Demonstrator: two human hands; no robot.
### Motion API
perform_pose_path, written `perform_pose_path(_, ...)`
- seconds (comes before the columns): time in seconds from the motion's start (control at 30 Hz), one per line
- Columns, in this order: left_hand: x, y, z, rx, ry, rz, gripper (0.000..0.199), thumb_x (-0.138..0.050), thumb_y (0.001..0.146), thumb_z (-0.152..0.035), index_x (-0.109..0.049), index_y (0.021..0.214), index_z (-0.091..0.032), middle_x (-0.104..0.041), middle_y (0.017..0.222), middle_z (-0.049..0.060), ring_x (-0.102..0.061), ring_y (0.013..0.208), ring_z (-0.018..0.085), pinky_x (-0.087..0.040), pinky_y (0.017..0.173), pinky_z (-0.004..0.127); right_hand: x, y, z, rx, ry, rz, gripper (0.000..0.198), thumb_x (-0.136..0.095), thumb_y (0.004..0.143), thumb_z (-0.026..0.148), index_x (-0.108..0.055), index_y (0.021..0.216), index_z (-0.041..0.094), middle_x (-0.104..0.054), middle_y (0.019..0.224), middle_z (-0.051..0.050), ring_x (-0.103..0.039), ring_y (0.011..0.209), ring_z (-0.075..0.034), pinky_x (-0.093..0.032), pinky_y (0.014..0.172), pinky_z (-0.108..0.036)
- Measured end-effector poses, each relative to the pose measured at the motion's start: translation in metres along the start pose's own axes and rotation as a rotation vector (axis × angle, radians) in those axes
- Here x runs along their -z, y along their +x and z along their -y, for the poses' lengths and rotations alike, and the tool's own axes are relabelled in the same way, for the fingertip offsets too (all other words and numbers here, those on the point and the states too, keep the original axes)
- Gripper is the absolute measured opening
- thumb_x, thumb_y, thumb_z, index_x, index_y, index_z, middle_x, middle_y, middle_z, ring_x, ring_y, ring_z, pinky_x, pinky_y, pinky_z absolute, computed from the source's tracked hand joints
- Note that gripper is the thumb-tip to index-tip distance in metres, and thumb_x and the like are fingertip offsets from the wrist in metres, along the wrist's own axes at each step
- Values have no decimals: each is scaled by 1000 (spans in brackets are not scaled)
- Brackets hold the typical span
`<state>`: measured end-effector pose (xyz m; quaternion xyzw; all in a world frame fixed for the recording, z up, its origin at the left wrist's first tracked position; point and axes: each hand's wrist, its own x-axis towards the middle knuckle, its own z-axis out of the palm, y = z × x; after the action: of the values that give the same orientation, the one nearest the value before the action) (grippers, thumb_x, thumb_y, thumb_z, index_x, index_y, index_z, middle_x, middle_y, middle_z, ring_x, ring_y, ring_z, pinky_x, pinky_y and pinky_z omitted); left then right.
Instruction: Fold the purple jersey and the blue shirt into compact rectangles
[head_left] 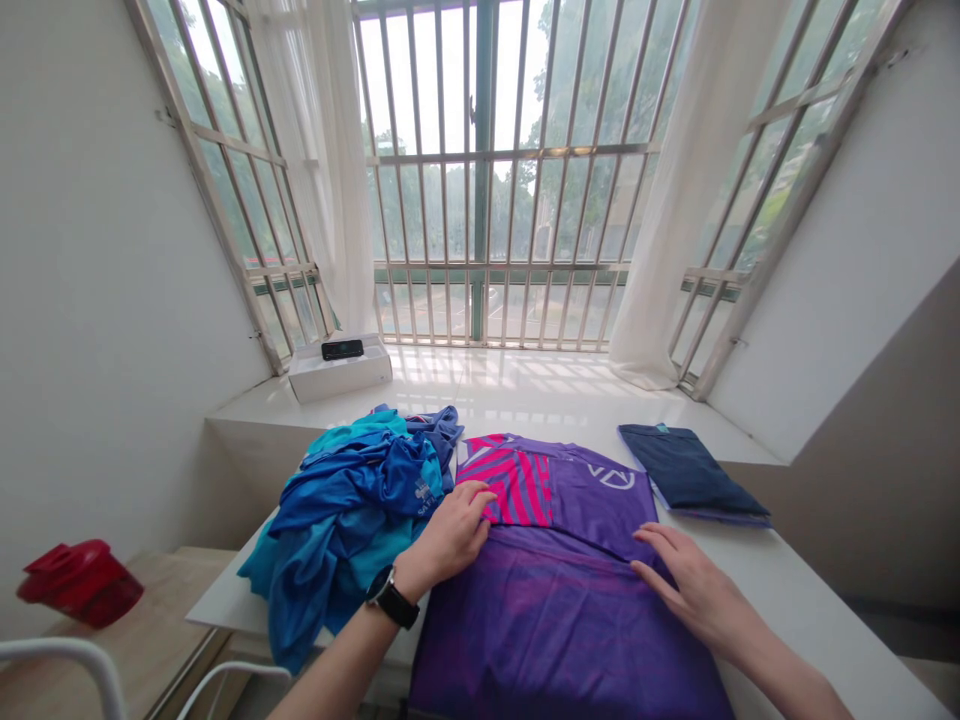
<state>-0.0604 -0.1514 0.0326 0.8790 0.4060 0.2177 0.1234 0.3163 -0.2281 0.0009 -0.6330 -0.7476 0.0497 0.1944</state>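
A purple jersey (559, 620) lies spread on the white table, its near part hanging toward me. Its far part is folded over, showing a pink-striped panel (521, 490) and a white logo. My left hand (450, 530), with a dark watch on the wrist, rests at the left edge of the striped panel. Its fingers are bent, with the thumb apart from them. Across the fabric, my right hand (690, 580) touches the jersey's right edge with fingers and thumb apart. Its palm faces the cloth.
Left of the jersey is a rumpled heap of blue and teal clothes (352, 510). Folded dark navy clothing (690, 470) lies at the right. On the windowsill stands a white box (341, 375) with a black phone (342, 349) on top. A red object (81, 583) is at lower left.
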Motion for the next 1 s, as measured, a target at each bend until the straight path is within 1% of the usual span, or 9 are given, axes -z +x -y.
perform_pose_path(0.07,-11,1,-11,-21,82,52,48,-50,97,-34,-48,143,-18,-41,154,12,-30,146,29,-29,120,46,-18,-3,10,30,-76,-54,62,-46,92,61,-59,134,17,-54,145,-15,-49,135,-31,-41,114,-47)
perform_pose_path(0.13,-22,1,-16,-14,136,116,60,-46,99,-47,-39,151,-17,-29,162,13,-18,151,32,-22,122,51,-34,-6,19,28,-136,-39,74,-42,93,65,-50,145,13,-43,155,-15,-38,144,-32,-36,118,-48)
perform_pose_path(0.17,-27,0,-16,-7,151,141,65,-43,100,-52,-35,153,-17,-25,163,14,-15,152,32,-20,122,52,-41,-7,23,10,-159,-19,77,-39,93,66,-46,148,12,-40,157,-15,-35,145,-32,-35,118,-49)
perform_pose_path(0.23,-35,0,-14,5,160,174,69,-35,100,-58,-30,156,-17,-21,164,14,-14,152,31,-17,123,52,-50,-9,25,-34,-190,27,80,-35,94,68,-42,150,11,-37,158,-14,-33,146,-32,-33,119,-50)
perform_pose_path(0.4,-41,6,-1,6,159,183,72,-27,100,-64,-29,157,-20,-22,164,11,-16,152,28,-15,124,49,-51,-1,20,-65,-225,107,82,-30,95,69,-37,153,13,-33,160,-10,-31,148,-29,-28,122,-50)
perform_pose_path(0.63,-47,35,12,43,167,176,74,-26,99,-65,-31,156,-18,-24,163,13,-18,152,30,-16,123,50,-44,37,10,-77,-227,178,84,-28,94,70,-34,154,12,-29,161,-11,-27,149,-28,-25,124,-47)
perform_pose_path(0.77,-50,40,14,49,169,164,74,-27,99,-65,-32,155,-17,-25,163,14,-18,151,29,-16,123,50,-45,47,3,-53,-216,160,83,-30,94,69,-36,154,12,-31,161,-12,-29,148,-29,-25,123,-48)
perform_pose_path(0.9,-50,41,15,42,158,145,73,-29,99,-63,-33,155,-15,-27,162,15,-20,151,29,-17,123,50,-49,50,-4,-22,-196,138,80,-31,95,68,-38,153,13,-33,160,-13,-31,148,-29,-26,123,-49)
perform_pose_path(1.0,-47,43,13,47,148,129,70,-32,100,-60,-34,154,-15,-28,162,15,-22,150,29,-19,123,50,-47,52,-5,6,-180,114,76,-33,96,66,-40,152,15,-37,158,-13,-33,147,-29,-28,122,-49)
